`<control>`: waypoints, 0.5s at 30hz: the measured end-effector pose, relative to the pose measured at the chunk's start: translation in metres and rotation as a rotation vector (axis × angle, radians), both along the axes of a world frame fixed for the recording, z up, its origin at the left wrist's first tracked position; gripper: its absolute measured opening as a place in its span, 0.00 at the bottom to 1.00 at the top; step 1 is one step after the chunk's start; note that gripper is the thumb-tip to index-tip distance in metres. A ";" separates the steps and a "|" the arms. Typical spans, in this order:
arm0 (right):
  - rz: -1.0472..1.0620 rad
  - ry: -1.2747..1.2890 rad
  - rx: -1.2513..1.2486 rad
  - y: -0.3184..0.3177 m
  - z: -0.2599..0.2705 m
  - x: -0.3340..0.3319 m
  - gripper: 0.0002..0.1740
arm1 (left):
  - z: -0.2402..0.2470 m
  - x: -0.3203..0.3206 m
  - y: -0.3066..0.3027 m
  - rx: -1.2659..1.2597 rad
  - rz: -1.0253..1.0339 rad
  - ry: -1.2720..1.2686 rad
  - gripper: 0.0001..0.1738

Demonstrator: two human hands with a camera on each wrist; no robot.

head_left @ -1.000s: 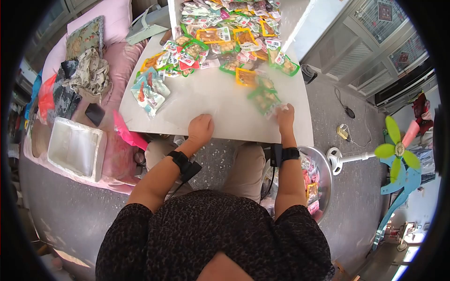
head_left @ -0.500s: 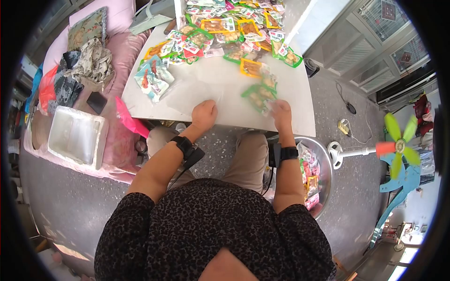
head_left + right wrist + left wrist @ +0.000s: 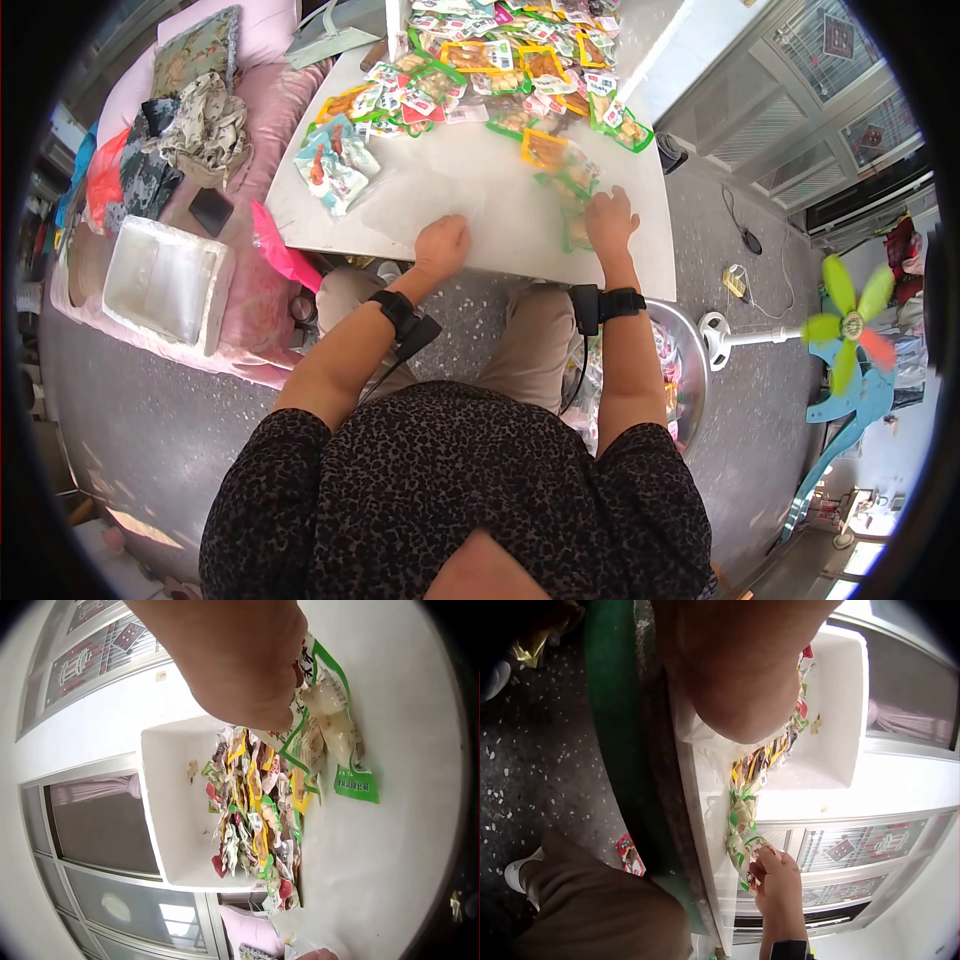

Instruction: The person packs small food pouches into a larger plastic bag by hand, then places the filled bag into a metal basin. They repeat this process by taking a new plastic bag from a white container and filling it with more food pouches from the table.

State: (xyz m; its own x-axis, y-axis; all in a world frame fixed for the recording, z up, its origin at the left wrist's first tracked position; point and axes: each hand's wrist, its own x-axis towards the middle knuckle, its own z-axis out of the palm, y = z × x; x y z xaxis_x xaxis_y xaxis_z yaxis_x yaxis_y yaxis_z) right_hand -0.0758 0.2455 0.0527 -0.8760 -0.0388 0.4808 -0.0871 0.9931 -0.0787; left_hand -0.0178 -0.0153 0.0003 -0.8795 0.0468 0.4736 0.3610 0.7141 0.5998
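Note:
My right hand is over the right side of the white table, pinching the top of a green-edged snack packet. Pale pieces of food show through the packet's clear front. Close behind it lie another green-edged packet and a yellow-edged packet. My left hand is at the table's front edge with its fingers curled, gripping a clear plastic bag. Most of that bag is faint against the white tabletop. A white-and-blue printed bag lies to the left of this hand.
A heap of snack packets fills the white foam box and spills from its open side onto the table. A metal basin of packets stands below the table at right, near a fan. Another foam box sits on the pink bed.
My right hand has shifted slightly forward and its fingers have turned, with the green-edged packet swinging toward the table's front edge. My left hand has stayed nearly still.

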 end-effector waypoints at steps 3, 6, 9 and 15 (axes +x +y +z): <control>0.192 0.079 -0.181 0.000 0.003 -0.013 0.07 | 0.000 -0.001 -0.001 -0.002 0.000 -0.020 0.04; 0.225 -0.217 -0.747 -0.009 0.028 -0.013 0.06 | -0.001 -0.001 0.000 0.017 0.009 -0.043 0.04; 0.195 -0.437 -1.353 -0.016 0.044 -0.004 0.08 | 0.001 -0.002 0.000 0.001 0.010 -0.062 0.04; 0.343 -0.553 -1.985 -0.026 0.022 0.028 0.14 | 0.002 -0.001 0.007 -0.041 0.010 -0.079 0.06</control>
